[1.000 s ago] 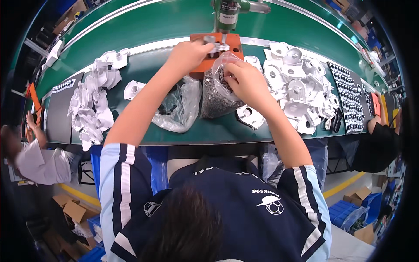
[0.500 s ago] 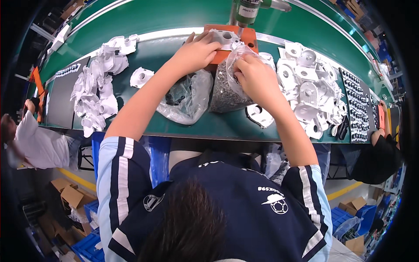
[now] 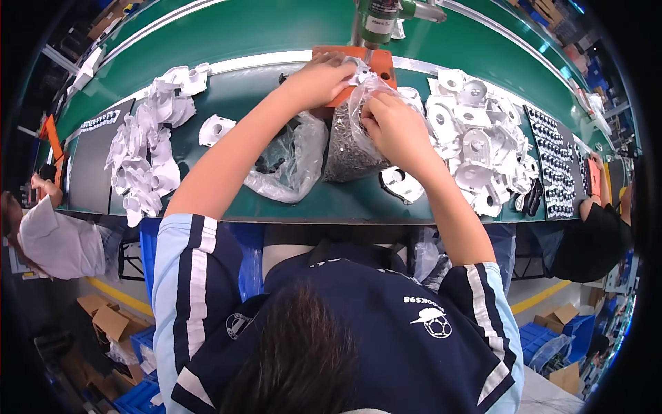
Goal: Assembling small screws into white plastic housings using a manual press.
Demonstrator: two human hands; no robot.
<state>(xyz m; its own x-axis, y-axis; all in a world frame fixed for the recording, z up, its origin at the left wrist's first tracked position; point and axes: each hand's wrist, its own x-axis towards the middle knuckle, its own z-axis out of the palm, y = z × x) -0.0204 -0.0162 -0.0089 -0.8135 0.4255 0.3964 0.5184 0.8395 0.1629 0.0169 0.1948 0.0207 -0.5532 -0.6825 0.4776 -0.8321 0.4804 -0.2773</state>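
Note:
My left hand reaches over the orange fixture, its fingers closed around a white plastic housing under the driver tip. The hand hides most of that part. At the mouth of a clear plastic bag of small metal screws, my right hand has its fingers curled together; whatever they pinch is hidden. Between my forearms lies a second clear bag with small dark pieces inside. A single white housing rests beside my left forearm, and another white part lies below my right wrist.
A green powered driver stands over the fixture. White housings are heaped at left, with another heap at right. Black trays of small parts lie farther right. Co-workers sit at both sides.
My left hand has shifted over the housing and now covers more of it. My right hand stays at the screw bag, its fingers drawn closer together. The whole view has shifted slightly.

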